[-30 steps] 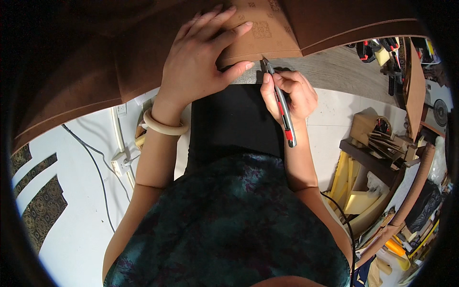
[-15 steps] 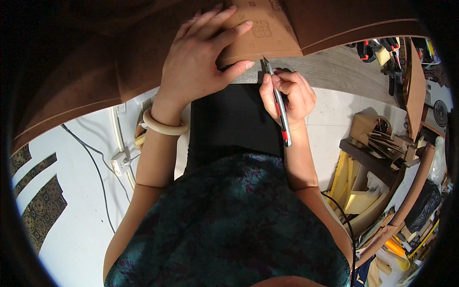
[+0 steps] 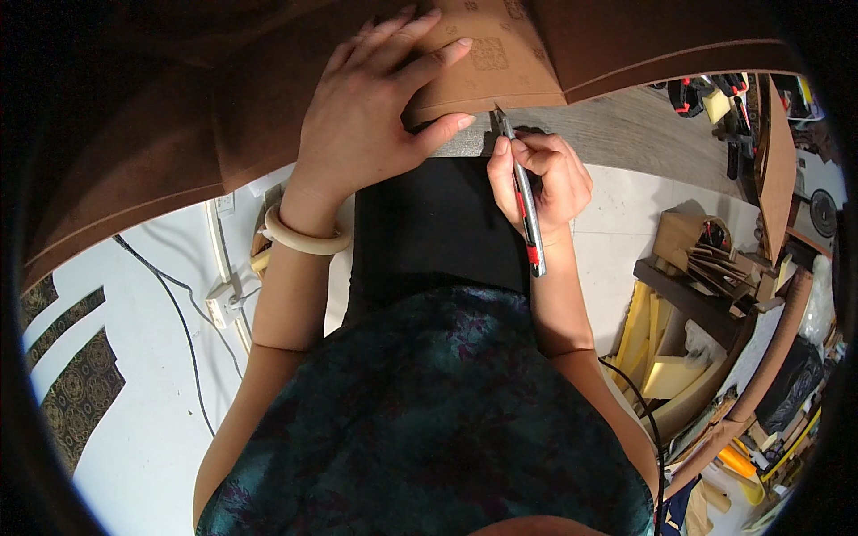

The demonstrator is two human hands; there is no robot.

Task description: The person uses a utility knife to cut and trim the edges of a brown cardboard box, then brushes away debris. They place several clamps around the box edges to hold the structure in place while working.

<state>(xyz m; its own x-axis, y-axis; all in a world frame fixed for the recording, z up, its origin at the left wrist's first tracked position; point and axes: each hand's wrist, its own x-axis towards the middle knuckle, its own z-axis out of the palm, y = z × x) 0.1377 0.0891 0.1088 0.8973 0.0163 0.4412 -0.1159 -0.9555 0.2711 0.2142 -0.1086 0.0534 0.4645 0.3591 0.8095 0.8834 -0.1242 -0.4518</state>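
the picture's top edge cuts off the brown leather-like sheet, whose contact with the slim grey-and-red utility knife is too small to tell.

No readable text or numbers, dark marks on brown sheet (too fine to read)

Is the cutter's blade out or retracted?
Out: the pointed blade shows beyond the front end of the cutter in the right hand.
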